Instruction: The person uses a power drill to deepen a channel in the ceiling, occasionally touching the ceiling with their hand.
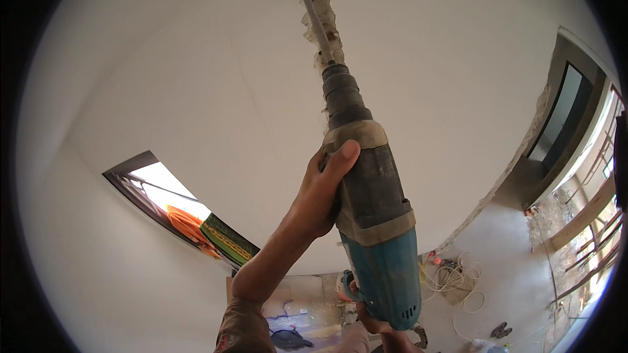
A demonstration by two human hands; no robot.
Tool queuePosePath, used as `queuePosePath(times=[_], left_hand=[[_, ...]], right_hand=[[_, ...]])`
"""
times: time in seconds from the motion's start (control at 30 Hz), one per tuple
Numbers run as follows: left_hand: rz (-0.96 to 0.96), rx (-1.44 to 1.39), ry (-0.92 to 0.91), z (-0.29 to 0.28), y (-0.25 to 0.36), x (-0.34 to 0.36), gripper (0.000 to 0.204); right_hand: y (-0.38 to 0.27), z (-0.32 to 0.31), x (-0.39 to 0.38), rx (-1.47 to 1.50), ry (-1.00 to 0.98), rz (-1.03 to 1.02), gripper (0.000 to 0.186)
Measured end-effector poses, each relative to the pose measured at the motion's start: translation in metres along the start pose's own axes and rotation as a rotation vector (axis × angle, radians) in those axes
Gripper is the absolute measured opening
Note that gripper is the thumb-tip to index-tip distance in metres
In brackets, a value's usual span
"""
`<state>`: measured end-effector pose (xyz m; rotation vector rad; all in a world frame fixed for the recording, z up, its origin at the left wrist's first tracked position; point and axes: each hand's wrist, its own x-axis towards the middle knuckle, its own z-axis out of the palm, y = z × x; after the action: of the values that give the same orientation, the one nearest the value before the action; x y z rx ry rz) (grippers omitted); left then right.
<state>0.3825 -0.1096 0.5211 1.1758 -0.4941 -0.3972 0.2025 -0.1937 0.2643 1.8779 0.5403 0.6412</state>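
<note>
A smooth white surface [196, 85] fills most of the frame around you, bending toward the rim. Your power drill [378, 189] runs from lower center to upper center, its ribbed black nose and dusty grey-beige collar giving way to a scuffed teal plastic housing with slotted vents. At right, a dark doorway [535, 170] has a ragged, broken edge beside it. The slanting window opening [129, 165] at left contains bunched orange cloth [190, 227] and a green patterned piece, partly cut off by your forearm. At upper center, a rough, crumbly groove [332, 29] holds the long, slim bit [317, 26]; you cannot make out its tip clearly. Your left hand [325, 189] is closed around the drill's body, thumb over the collar, fingers hidden behind. Pale cable [451, 279] lies in loose loops at lower right. Your right hand [373, 322] is at the drill's rear end, lower center, mostly concealed; how tightly it is closed cannot be told. A dark rounded shape [291, 339] at the bottom is too unclear to identify.
</note>
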Motion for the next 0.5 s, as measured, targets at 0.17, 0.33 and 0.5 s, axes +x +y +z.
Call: queuePosePath(times=[0.17, 0.33, 0.5], left_hand=[[-0.054, -0.110, -0.055, -0.012, 0.006, 0.021, 0.076], [-0.009, 0.003, 0.002, -0.018, 0.002, 0.038, 0.073], [-0.026, -0.012, -0.009, -0.025, -0.008, 0.043, 0.076]], right_hand=[[0.013, 0.013, 0.025, -0.163, 0.017, -0.091, 0.064], [-0.005, 0.049, 0.044, 0.398, 0.042, 0.067, 0.042], [-0.068, 0.070, 0.056, 1.957, 0.201, 0.890, 0.029]])
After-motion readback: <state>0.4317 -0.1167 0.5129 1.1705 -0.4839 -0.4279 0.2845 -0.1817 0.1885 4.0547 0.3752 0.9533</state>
